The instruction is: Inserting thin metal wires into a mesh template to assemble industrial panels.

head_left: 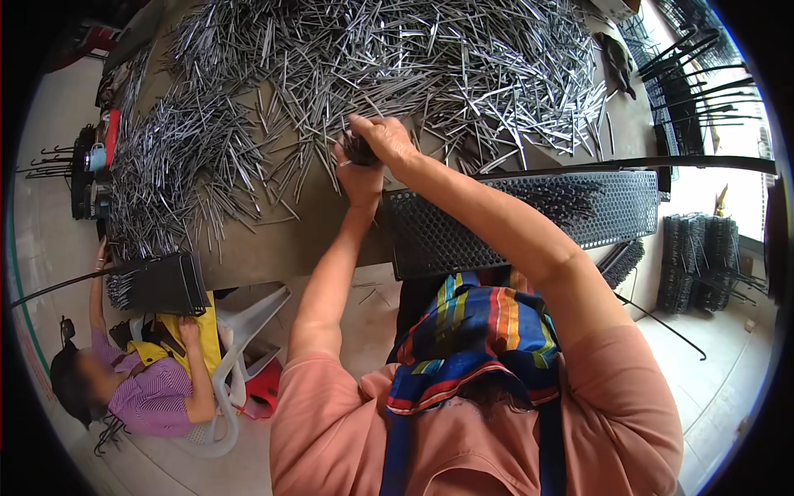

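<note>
One tabletop [248,260] is carrying most of the rods [397,58], which are lying loose in broad heaps, far too many to count. Two trays are showing: the near tray [628,202] is resting along the tabletop's edge, and what looks like a second tray [169,285] is standing beside one co-worker [157,388]. The near tray is holding one uncountable patch of rods, while many of its holes are appearing bare; the work is seemingly at an early stage, with most rods waiting. Two hands are working over the tabletop: the left hand [361,176] is curling around one dark bunch [357,150], apparently of rods, and the right hand [387,140] is bending over it, its grip not showing clearly.
</note>
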{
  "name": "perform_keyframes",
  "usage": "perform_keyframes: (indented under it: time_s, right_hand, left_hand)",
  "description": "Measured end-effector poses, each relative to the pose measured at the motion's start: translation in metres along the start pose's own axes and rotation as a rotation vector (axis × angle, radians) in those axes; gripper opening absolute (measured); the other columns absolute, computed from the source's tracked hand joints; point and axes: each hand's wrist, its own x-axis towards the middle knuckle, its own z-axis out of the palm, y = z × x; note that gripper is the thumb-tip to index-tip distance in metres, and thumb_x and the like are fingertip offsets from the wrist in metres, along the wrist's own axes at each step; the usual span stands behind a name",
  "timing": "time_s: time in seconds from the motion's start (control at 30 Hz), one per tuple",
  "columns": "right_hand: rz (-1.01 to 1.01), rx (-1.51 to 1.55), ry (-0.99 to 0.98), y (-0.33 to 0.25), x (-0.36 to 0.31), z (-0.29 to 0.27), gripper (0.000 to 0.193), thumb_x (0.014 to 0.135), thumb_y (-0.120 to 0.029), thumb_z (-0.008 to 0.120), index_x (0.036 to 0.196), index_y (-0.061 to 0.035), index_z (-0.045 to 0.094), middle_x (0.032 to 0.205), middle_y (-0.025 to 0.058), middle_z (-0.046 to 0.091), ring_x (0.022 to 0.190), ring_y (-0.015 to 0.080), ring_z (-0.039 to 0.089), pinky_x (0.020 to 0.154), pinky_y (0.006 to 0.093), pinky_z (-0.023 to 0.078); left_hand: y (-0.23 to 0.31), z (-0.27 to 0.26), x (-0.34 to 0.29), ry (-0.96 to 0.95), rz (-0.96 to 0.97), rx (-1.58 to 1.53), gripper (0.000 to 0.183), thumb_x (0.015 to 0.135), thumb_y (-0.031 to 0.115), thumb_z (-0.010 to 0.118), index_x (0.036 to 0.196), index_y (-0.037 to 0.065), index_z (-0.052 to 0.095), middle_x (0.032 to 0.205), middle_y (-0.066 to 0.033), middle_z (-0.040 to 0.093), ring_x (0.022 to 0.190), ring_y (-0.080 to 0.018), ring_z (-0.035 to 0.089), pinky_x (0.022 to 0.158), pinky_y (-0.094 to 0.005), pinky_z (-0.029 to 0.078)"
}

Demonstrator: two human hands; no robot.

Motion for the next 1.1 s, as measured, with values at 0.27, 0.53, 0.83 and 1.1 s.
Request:
perform_keyframes:
  time_s: [0.27,0.53,0.83,1.1]
  right_hand:
    - [0.024,0.408,0.174,-0.022,0.003,-0.025,0.056,0.084,-0.043,0.065,0.116,0.0031,0.064,0.094,0.0179,0.071,0.083,0.0292,0.068,0.079,0.0373,0.051]
    - [-0.192,0.131,0.444,-0.016,-0.026,-0.068,0.05,0.084,-0.043,0.061,0.102,0.0033,0.069,0.095,0.0202,0.07,0.09,0.0302,0.067,0.082,0.0373,0.05]
    - [-0.989,-0.64,0.504,-0.066,-0.132,-0.101,0.062,0.071,-0.034,0.076,0.122,-0.0055,0.058,0.111,0.013,0.06,0.111,0.0316,0.054,0.097,0.0442,0.038]
    - [-0.962,-0.911,0.229,-0.048,-0.17,-0.084,0.029,0.071,-0.035,0.072,0.085,-0.0101,0.073,0.087,0.0069,0.067,0.093,0.0256,0.062,0.094,0.0456,0.037]
  left_hand:
    - [0.059,0.027,0.025,-0.053,-0.352,-0.209,0.021,0.078,-0.004,0.067,0.098,0.001,0.065,0.09,-0.0045,0.068,0.082,-0.0145,0.065,0.074,-0.0278,0.051]
    - [0.081,0.053,0.098,-0.169,-0.9,-0.415,0.005,0.082,0.007,0.064,0.085,0.004,0.061,0.077,-0.0099,0.067,0.065,-0.0229,0.064,0.06,-0.0339,0.055]
    - [0.172,0.087,-0.002,-0.229,-0.401,0.075,0.036,0.073,-0.005,0.065,0.109,0.0,0.063,0.098,-0.0091,0.069,0.083,-0.0181,0.067,0.067,-0.0311,0.055]
    - [0.218,0.081,-0.112,-0.515,-0.303,0.571,0.018,0.077,0.007,0.068,0.092,-0.003,0.067,0.072,-0.0076,0.068,0.057,-0.0163,0.064,0.056,-0.0315,0.053]
